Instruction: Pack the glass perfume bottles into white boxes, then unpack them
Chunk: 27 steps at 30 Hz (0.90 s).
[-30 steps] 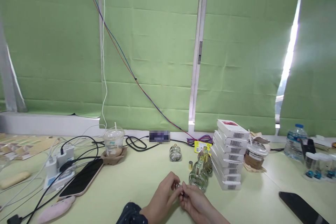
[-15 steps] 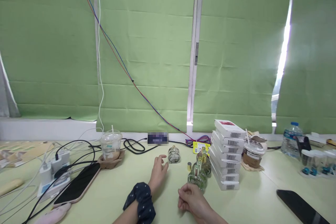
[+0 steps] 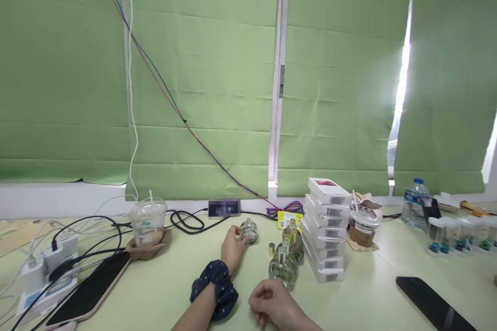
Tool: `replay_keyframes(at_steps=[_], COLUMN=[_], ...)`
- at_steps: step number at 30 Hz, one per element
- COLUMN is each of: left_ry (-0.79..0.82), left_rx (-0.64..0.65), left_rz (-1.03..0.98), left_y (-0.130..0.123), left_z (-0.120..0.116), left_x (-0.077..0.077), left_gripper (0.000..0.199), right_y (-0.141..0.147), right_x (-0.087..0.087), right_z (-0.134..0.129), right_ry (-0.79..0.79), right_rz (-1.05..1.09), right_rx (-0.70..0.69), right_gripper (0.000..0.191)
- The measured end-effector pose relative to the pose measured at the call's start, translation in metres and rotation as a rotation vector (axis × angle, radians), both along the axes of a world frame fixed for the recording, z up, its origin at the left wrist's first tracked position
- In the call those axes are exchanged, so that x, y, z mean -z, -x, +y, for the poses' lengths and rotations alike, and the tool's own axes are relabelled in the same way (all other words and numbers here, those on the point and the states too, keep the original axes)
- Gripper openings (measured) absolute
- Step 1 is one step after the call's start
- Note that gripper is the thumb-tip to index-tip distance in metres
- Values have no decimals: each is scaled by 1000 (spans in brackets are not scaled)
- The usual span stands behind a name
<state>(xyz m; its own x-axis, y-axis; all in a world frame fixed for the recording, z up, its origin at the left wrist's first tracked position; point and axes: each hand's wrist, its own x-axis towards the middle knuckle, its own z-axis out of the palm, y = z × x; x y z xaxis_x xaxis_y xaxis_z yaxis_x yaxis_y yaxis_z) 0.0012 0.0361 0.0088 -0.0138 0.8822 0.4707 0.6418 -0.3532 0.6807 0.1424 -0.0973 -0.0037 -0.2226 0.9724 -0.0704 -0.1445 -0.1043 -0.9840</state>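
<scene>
A small round glass perfume bottle (image 3: 249, 231) with a gold neck stands mid-table. My left hand (image 3: 234, 248), a dark dotted scrunchie (image 3: 215, 289) round its wrist, has its fingers and thumb closed on the bottle's left side. Nearer the front, my right hand (image 3: 275, 301) is curled, thumb against fingertips; whatever is in the pinch, if anything, is hidden. Just beyond it are similar glass bottles (image 3: 282, 269) with gold necks, one behind another. A small gold cap (image 3: 271, 249) stands left of them.
A stack of white boxes (image 3: 326, 240) rises right of the bottles. Plastic cups (image 3: 148, 222) (image 3: 363, 225) stand on both sides. Phones (image 3: 89, 289) (image 3: 433, 302) lie left and right. Black cables (image 3: 190, 220) run along the back; chargers (image 3: 50, 264) crowd the left.
My left hand has reached the single perfume bottle and closed on its side. My right hand stays curled near the other bottles. The view has turned slightly right.
</scene>
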Motion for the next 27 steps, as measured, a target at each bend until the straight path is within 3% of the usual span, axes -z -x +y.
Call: replay_keyframes(at_steps=[9, 14, 17, 22, 27], left_ry=[13, -8, -10, 83, 199], left_rx=[44, 128, 193, 366, 481], left_rz=[-53, -154, -227, -295, -278], left_y=[0, 6, 14, 27, 30], left_z=[8, -1, -22, -78, -125], left_x=[8, 6, 1, -9, -5], left_gripper=[28, 23, 18, 25, 25], right_y=[2, 2, -1, -10, -16], right_x=[-2, -7, -20, -48, -56], right_z=[-4, -5, -6, -11, -14], right_ry=[14, -22, -105, -353, -491], right_rz=[3, 28, 74, 169, 53], right_rx=[-8, 29, 108, 310, 345], right_gripper=[47, 48, 50, 45, 39])
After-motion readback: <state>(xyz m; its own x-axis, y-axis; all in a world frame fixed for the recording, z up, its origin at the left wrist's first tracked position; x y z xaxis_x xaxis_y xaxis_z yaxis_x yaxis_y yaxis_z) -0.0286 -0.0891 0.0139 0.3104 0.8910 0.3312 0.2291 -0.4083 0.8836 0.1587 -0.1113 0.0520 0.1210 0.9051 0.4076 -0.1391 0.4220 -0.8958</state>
